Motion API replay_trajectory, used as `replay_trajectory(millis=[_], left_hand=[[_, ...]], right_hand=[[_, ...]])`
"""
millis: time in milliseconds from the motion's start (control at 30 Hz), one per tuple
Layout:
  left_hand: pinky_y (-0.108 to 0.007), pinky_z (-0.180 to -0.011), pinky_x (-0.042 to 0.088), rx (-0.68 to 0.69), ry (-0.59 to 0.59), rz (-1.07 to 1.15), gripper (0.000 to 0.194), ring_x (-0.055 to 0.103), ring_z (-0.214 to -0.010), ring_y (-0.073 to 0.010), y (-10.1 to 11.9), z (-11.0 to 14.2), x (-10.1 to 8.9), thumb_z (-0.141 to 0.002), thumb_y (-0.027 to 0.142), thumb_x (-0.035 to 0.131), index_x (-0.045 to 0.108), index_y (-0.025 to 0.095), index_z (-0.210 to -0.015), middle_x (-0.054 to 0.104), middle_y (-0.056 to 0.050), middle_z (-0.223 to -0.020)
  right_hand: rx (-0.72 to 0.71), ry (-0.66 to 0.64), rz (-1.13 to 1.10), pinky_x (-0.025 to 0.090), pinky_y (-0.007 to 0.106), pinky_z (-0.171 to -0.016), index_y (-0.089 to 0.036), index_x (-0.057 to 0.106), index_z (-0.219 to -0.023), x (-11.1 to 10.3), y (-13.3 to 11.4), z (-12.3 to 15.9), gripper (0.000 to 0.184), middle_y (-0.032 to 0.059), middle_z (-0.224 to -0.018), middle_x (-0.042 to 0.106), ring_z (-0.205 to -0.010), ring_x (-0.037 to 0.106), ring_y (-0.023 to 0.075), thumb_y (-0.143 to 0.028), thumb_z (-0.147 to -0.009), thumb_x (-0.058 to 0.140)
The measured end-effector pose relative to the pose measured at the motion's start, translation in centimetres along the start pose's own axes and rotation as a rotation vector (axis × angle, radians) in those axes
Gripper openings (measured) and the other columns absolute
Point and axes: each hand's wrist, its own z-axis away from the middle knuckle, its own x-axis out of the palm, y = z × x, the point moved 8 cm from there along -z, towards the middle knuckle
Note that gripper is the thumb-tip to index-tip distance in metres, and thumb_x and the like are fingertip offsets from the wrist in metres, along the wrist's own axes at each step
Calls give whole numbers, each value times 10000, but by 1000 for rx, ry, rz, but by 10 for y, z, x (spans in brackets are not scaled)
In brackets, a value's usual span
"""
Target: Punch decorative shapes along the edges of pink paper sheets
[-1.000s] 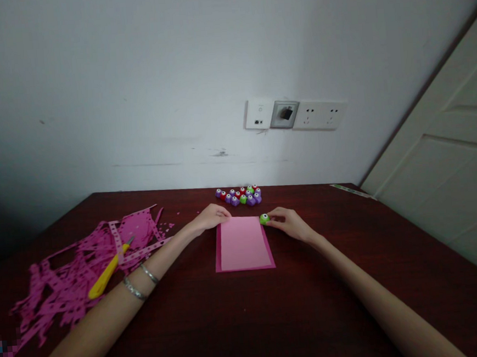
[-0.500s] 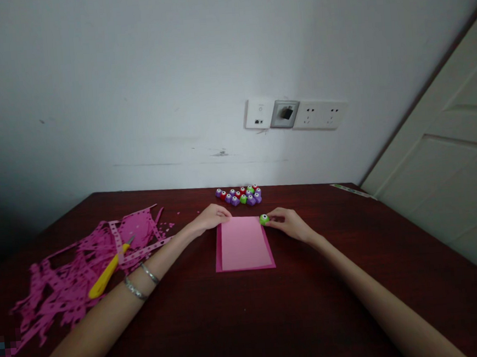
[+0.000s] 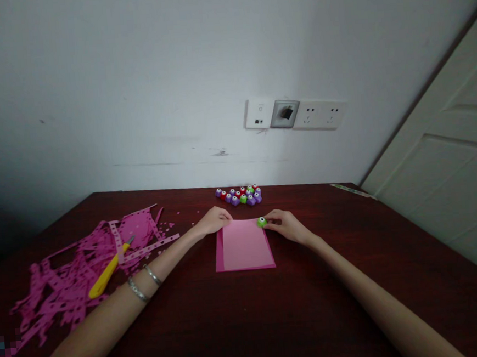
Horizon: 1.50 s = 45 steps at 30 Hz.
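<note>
A light pink sheet of paper (image 3: 247,246) lies over a slightly larger dark pink sheet (image 3: 219,261) on the table. The fingers of my left hand (image 3: 212,221) are closed on the light sheet's far left corner. At the far right corner, my right hand (image 3: 287,225) grips a small green craft paper punch (image 3: 261,223) between thumb and fingers. The punch sits against the sheet's far edge, but whether paper is inside its slot cannot be made out. Behind the sheets stands a cluster of several similar punches (image 3: 235,201) in purple, red and green.
Cut pink paper strips (image 3: 70,277) are heaped on the table's left, with a yellow-handled tool (image 3: 106,277) on top. Tiny pink paper bits (image 3: 170,225) lie nearby. A flat patterned strip (image 3: 353,191) rests at the back right. Wall sockets (image 3: 318,115) are above the table.
The light pink sheet has shifted slightly right and toward me over the dark one. Both hands moved a little nearer, and the green punch moved slightly left, over the sheet's corner.
</note>
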Motion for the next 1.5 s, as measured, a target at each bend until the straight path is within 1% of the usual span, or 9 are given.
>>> replay_trajectory(millis=[133, 233, 400, 467, 667, 833, 1267, 1400, 1500], left_hand=[[-251, -625, 425, 44, 58, -213, 180, 604, -695, -170, 8, 3, 3, -714, 182, 498, 653, 107, -767, 670, -70, -753], [-287, -709, 412, 89, 108, -450, 181, 575, -754, -178, 17, 8, 6, -732, 156, 476, 650, 135, -780, 644, -57, -779], [-401, -831, 358, 241, 302, -892, 265, 443, -1002, -264, 44, 24, 13, -802, 192, 446, 571, 129, -1027, 518, -125, -1049], [-414, -840, 350, 275, 305, -972, 288, 404, -1041, -282, 54, 31, 23, -838, 229, 405, 544, 121, -1066, 476, -144, -1107], [-459, -921, 302, 285, 46, -927, 576, 347, -1143, -333, 52, 42, 64, -859, 530, 307, 445, 92, -1206, 392, -190, -1274], [-460, -1001, 206, 251, -105, -878, 676, 259, -1251, -352, 37, 42, 78, -853, 561, 288, 313, 67, -1315, 330, -216, -1347], [-469, -1006, 194, 234, -151, -838, 698, 210, -1277, -357, 36, 41, 77, -847, 588, 266, 276, 85, -1330, 275, -220, -1377], [-465, -973, 258, 282, -63, -813, 577, 258, -1237, -330, 51, 44, 68, -858, 513, 321, 364, 118, -1277, 304, -191, -1354], [-425, -919, 333, 324, 67, -754, 384, 367, -1135, -272, 68, 42, 48, -863, 397, 364, 503, 149, -1122, 437, -141, -1220]], right_hand=[[-3, -19, 18, 462, 279, -720, -184, 677, -940, 3, -1, 0, 214, 59, -921, 631, -796, 583, 169, -309, -798, 577], [-3, -30, 29, 459, 285, -739, -189, 679, -943, 4, -2, 0, 207, 61, -938, 628, -817, 582, 173, -298, -802, 573], [-11, -31, 49, 454, 285, -752, -191, 675, -965, 3, -4, 0, 221, 64, -951, 635, -834, 585, 178, -302, -806, 570], [-9, -20, 50, 455, 284, -744, -187, 669, -980, 2, -4, 0, 238, 65, -945, 641, -825, 587, 177, -314, -802, 574], [6, -12, 13, 460, 273, -698, -178, 679, -941, 2, -2, 0, 222, 62, -896, 649, -774, 591, 164, -310, -787, 589], [10, 11, -15, 467, 274, -699, -166, 674, -929, 2, 0, 0, 203, 62, -878, 645, -756, 590, 158, -277, -778, 598], [20, 29, -44, 470, 270, -680, -155, 652, -964, 1, 0, 1, 257, 60, -880, 643, -741, 591, 153, -298, -753, 622], [96, 56, -95, 476, 271, -697, -138, 627, -973, -7, 5, 0, 319, 68, -884, 653, -763, 597, 155, -337, -725, 648], [265, 40, -140, 464, 229, -553, -130, 615, -901, -11, 16, 1, 347, 58, -787, 652, -643, 581, 133, -430, -726, 628]])
